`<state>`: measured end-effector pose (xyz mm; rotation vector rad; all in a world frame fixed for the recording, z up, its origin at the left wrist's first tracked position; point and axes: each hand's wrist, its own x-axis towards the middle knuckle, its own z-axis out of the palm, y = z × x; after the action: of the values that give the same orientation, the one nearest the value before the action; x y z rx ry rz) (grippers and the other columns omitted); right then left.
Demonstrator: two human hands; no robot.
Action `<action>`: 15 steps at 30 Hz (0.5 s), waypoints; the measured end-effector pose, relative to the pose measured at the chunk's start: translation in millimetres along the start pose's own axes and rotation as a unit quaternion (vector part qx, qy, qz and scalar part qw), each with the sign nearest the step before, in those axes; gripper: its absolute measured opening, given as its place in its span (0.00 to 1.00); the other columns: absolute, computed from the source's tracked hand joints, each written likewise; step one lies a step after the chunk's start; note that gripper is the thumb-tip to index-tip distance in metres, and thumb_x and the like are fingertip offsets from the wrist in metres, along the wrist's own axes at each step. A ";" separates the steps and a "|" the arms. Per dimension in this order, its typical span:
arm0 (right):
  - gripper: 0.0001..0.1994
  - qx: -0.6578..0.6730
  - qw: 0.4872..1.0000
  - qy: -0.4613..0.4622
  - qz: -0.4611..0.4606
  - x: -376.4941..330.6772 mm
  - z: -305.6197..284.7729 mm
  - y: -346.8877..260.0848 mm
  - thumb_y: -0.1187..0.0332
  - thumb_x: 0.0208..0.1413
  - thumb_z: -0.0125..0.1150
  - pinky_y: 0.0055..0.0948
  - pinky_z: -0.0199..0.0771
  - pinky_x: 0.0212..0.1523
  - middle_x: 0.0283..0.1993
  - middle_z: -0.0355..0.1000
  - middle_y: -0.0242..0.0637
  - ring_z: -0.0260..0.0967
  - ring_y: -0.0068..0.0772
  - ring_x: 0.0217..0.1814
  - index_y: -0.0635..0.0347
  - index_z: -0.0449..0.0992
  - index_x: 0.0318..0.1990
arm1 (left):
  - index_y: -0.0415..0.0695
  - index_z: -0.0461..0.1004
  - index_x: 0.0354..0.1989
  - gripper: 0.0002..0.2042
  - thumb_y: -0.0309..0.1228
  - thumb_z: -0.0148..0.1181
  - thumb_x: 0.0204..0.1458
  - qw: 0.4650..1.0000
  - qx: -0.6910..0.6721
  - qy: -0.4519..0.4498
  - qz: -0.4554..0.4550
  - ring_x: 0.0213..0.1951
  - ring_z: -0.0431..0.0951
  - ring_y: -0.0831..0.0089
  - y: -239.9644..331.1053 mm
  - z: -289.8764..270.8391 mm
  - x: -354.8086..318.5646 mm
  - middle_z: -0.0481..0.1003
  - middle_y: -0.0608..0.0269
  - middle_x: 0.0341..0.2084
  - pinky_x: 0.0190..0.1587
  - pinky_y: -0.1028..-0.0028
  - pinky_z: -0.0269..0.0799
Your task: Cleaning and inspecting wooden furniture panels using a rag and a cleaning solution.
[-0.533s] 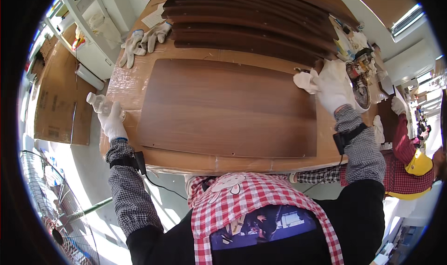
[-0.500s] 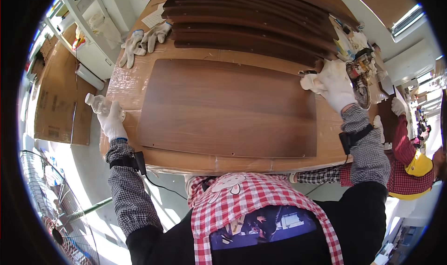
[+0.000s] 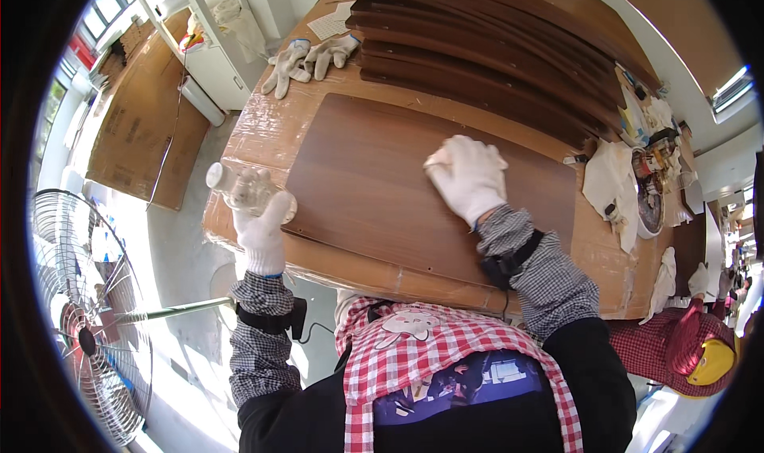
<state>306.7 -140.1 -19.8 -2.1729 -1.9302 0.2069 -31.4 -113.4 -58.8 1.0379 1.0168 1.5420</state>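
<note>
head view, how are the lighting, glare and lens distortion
Head view: sunlight falls in bright patches on the floor at left; glare flecks the film-wrapped tabletop near the clear plastic bottle; fisheye distortion seemingly bows the stacked brown panels; the corners are black.

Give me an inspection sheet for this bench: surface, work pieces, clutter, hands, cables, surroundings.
Surface: tabletop, brown, under clear shiny film.
Work pieces: wood-grain panel, lying flat; clear bottle, tilted, in the left hand.
Clutter: pair of work gloves, far left; white cloth, right of the panel.
Left hand: gloved, closed around the bottle.
Right hand: gloved, on the panel; whether it grips anything is hidden.
Cables: dark cord beside the left forearm.
Surroundings: stacked dark panels at the far side; fan, left; co-worker, right.
</note>
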 end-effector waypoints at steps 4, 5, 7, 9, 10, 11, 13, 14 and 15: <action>0.20 -0.001 0.948 -0.044 -0.315 -17.2 41.6 -52.6 0.46 0.50 0.68 0.53 0.64 0.65 0.50 0.73 0.37 0.71 0.43 0.58 0.47 0.80 0.46 | 0.42 0.65 0.68 0.32 0.18 0.68 0.53 0.998 0.009 -0.027 -0.062 0.49 0.78 0.72 14.4 30.7 -21.6 0.72 0.58 0.57 0.50 0.71 0.77; 0.20 0.043 0.928 -0.051 -0.368 -20.7 54.5 -54.5 0.48 0.50 0.70 0.50 0.62 0.65 0.49 0.73 0.35 0.71 0.43 0.57 0.46 0.80 0.47 | 0.42 0.65 0.68 0.32 0.17 0.68 0.52 0.995 0.016 -0.037 -0.087 0.48 0.78 0.72 17.0 31.1 -26.6 0.72 0.59 0.57 0.48 0.71 0.78; 0.20 0.071 0.917 -0.011 -0.392 -23.2 43.7 -48.8 0.48 0.51 0.69 0.50 0.61 0.66 0.52 0.73 0.33 0.69 0.42 0.57 0.44 0.80 0.48 | 0.42 0.66 0.66 0.33 0.17 0.69 0.49 0.993 0.016 -0.030 -0.114 0.46 0.77 0.73 13.8 28.2 -33.2 0.73 0.62 0.53 0.48 0.72 0.77; 0.20 0.010 0.955 0.004 -0.295 -27.8 14.4 -28.4 0.48 0.51 0.68 0.51 0.58 0.66 0.54 0.73 0.31 0.67 0.42 0.59 0.42 0.80 0.49 | 0.44 0.63 0.69 0.34 0.20 0.67 0.53 0.991 0.043 -0.094 -0.082 0.54 0.76 0.69 7.7 26.6 -38.5 0.72 0.60 0.59 0.56 0.67 0.76; 0.19 -0.019 0.971 0.025 -0.238 -30.1 7.0 -7.5 0.47 0.52 0.67 0.52 0.56 0.67 0.55 0.72 0.30 0.66 0.42 0.60 0.41 0.80 0.49 | 0.45 0.65 0.67 0.33 0.20 0.69 0.49 0.986 0.059 -0.121 -0.095 0.54 0.76 0.70 9.0 31.7 -37.0 0.72 0.61 0.56 0.54 0.68 0.77; 0.18 -0.074 0.984 0.056 -0.154 -32.6 8.2 17.6 0.48 0.53 0.66 0.52 0.58 0.65 0.57 0.72 0.31 0.66 0.43 0.59 0.42 0.80 0.47 | 0.45 0.65 0.67 0.33 0.20 0.69 0.49 0.986 0.057 -0.126 -0.095 0.54 0.76 0.70 7.5 35.5 -34.9 0.72 0.61 0.56 0.54 0.68 0.77; 0.14 -0.040 0.992 0.057 -0.109 -34.1 -2.2 65.2 0.51 0.60 0.59 0.49 0.71 0.58 0.51 0.75 0.37 0.73 0.49 0.55 0.45 0.78 0.48 | 0.44 0.67 0.64 0.33 0.20 0.71 0.46 0.970 0.068 -0.206 -0.111 0.52 0.76 0.70 6.9 34.6 -37.1 0.72 0.62 0.54 0.52 0.69 0.77; 0.15 -0.043 0.996 0.057 -0.062 -42.7 -11.3 81.1 0.53 0.62 0.57 0.49 0.74 0.57 0.50 0.76 0.40 0.74 0.51 0.54 0.46 0.79 0.51 | 0.38 0.70 0.62 0.34 0.25 0.76 0.42 0.971 0.104 -0.191 -0.095 0.48 0.79 0.73 7.9 37.2 -39.3 0.77 0.63 0.48 0.52 0.69 0.77; 0.17 -0.075 0.993 0.088 -0.015 -53.9 5.5 127.4 0.55 0.63 0.57 0.50 0.75 0.57 0.52 0.77 0.42 0.74 0.52 0.55 0.48 0.79 0.55 | 0.38 0.70 0.62 0.34 0.25 0.76 0.42 0.969 0.098 -0.206 -0.095 0.48 0.79 0.73 9.8 47.9 -37.9 0.77 0.63 0.48 0.52 0.69 0.77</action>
<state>420.8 -206.8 -60.7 -2.1674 -1.9330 -0.1360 17.5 -146.7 -40.8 1.2929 0.9531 1.0279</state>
